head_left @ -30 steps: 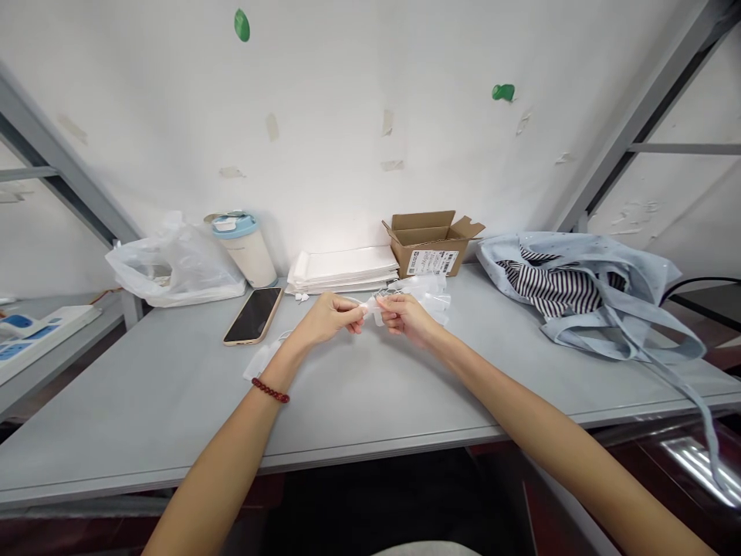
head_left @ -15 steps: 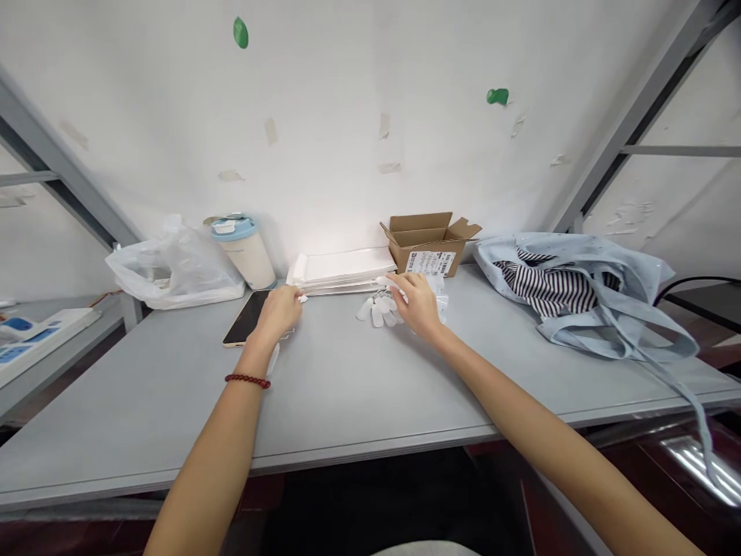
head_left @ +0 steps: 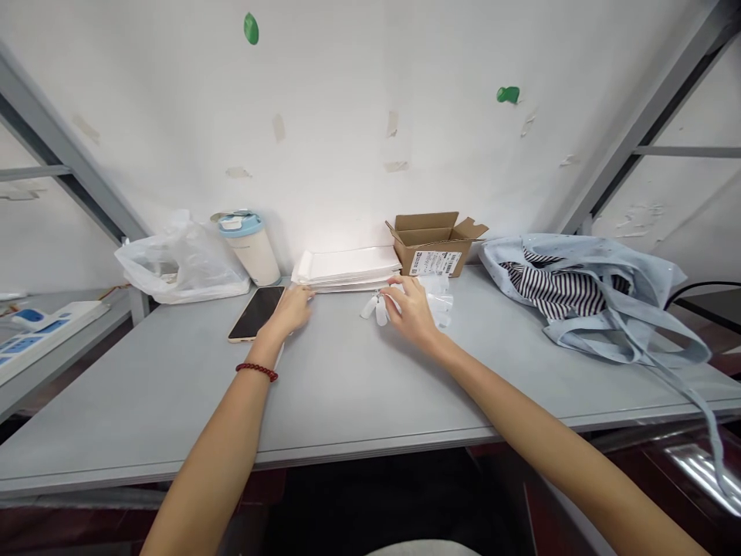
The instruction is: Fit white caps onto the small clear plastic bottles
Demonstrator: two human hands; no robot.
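Note:
My left hand (head_left: 292, 310), with a red bead bracelet on the wrist, rests beside the phone (head_left: 255, 315) near the left end of the white envelope-like stack (head_left: 347, 266). Its fingers are bent and close together; what is in them, if anything, is hidden. Part of a pale strip shows under that wrist. Thumb and forefinger of my right hand (head_left: 412, 313) are pinched at the top of a bunch of white tags (head_left: 380, 312). Under and to the right of this hand lie clear plastic bags (head_left: 441, 300), partly covered by it.
Behind the hands stand an open cardboard box (head_left: 431, 241) and a cream tumbler (head_left: 255, 251) with a blue lid. A white plastic bag (head_left: 182, 262) sits at left, a light blue cloth bag (head_left: 631, 286) at right. A power strip (head_left: 52, 332) lies beyond the left edge.
The view has shifted slightly. The small white piece seen at my left fingertips no longer shows. Fewer tags are visible beside my right hand, whose fingers have drawn closer over the bunch.

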